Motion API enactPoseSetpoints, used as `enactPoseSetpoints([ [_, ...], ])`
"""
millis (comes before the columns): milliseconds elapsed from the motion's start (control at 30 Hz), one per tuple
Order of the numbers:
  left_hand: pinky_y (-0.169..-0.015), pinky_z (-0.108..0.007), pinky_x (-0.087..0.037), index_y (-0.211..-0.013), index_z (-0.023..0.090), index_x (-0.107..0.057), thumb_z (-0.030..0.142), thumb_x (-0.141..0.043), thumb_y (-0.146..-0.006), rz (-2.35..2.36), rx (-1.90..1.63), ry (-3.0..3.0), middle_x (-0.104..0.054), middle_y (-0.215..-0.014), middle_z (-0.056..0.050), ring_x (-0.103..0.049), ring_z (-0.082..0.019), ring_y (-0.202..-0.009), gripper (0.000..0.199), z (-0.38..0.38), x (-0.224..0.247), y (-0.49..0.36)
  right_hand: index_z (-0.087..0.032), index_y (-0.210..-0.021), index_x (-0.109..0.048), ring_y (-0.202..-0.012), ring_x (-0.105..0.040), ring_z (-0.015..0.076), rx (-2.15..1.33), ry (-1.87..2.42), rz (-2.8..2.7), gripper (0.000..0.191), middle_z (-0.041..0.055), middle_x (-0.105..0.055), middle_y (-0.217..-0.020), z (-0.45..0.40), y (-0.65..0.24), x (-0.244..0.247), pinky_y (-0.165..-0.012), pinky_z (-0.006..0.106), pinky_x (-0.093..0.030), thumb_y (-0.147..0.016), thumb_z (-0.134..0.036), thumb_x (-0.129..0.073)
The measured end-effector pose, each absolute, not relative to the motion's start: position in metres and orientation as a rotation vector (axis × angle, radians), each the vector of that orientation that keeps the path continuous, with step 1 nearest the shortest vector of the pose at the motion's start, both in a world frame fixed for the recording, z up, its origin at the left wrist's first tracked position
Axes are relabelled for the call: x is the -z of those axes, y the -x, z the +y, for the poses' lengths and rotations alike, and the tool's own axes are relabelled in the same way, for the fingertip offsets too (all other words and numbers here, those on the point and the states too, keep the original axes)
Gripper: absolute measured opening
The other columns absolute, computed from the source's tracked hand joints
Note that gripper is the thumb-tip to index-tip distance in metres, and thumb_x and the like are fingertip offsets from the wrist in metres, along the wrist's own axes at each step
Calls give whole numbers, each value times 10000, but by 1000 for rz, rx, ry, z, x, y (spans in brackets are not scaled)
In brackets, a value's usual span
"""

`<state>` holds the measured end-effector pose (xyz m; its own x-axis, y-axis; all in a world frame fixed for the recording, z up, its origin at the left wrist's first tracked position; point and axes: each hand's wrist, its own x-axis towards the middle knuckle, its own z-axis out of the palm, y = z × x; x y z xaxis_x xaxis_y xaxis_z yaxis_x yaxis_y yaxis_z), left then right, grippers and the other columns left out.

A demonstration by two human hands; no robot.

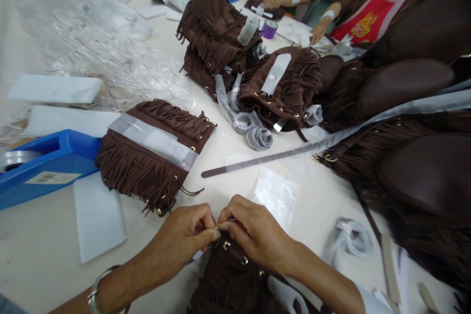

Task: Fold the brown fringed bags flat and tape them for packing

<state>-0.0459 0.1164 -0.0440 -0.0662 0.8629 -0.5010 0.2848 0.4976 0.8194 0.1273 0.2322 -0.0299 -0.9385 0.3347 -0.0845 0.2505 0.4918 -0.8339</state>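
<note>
The left hand [180, 233] and the right hand [253, 228] meet thumb to thumb, each pinched narrow on a small bit at the edge of the near bag [224, 284], brown and fringed; what exactly lies between the fingertips is too small and covered to tell. The grip is by thumb and finger rather than palm, probably because so fine a part asks for precision. The bag sits low, close to the body, likely so that both forearms can come in from the sides, and its gold eyelets [225, 245] face up just beside the fingers. A pale wrapped roll [289, 294] lies against its right side.

Just beyond the hands, a clear packet [275, 194] lies flat on the surface [37, 255]. A long wrapped strap [294, 149] stretches across behind it, perhaps simply because it is not coiled like the wrapped coil [353, 238] to the right. To the left a flat bag [136, 167] lies with a pale strip [154, 142] along it, seemingly to part the two rows of fringe. The blue tape dispenser [69, 167] stands next to it, presumably for easy reach.

Farther out, more fringed bags [217, 24] are heaped in the middle, and others crowd the right side. At the far edge, co-workers' hands [272, 2] are busy near a purple tape roll [270, 29].
</note>
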Motion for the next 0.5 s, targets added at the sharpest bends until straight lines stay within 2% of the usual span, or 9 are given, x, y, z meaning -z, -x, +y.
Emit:
enactPoseSetpoints([
  [133,-647,-260,-392,-743,209,-539,325,-626,-846,1682,-581,-1204,-631,-728,53,-571,-126,-684,178,110,50,46,-190,-991,-576,-864,-566,133,-1468,488,-2661,136,21,-569,-929,233,-126,30,-782,249,-444,-925,-111,-488],
  [233,-821,-327,-417,-953,230,-574,323,-620,-865,1786,-535,-1463,-654,-989,9,-583,-177,-907,136,97,56,42,-193,-996,-575,-874,-569,139,-1471,487,-2704,145,27,-573,-950,237,-126,29,-798,261,-450,-929,-114,-473],
  [300,-950,-382,-379,-1095,252,-566,293,-639,-849,1853,-538,-1659,-628,-1130,-9,-544,-213,-1057,260,86,61,38,-193,-989,-574,-873,-572,139,-1474,489,-2743,146,28,-574,-959,242,-127,29,-804,264,-451,-930,-112,-468],
  [367,-991,-408,-352,-1142,262,-563,263,-656,-820,1900,-523,-1799,-625,-1147,-7,-525,-230,-1089,335,76,66,33,-192,-971,-577,-865,-576,136,-1491,477,-2789,156,24,-576,-951,247,-127,31,-801,258,-450,-923,-94,-465],
  [500,-912,-412,-382,-1070,239,-588,212,-619,-793,1963,-413,-1866,-640,-1051,-12,-545,-236,-990,280,67,77,27,-188,-942,-579,-846,-580,127,-1519,451,-2844,176,20,-583,-942,254,-122,37,-775,237,-446,-902,-59,-467],
])
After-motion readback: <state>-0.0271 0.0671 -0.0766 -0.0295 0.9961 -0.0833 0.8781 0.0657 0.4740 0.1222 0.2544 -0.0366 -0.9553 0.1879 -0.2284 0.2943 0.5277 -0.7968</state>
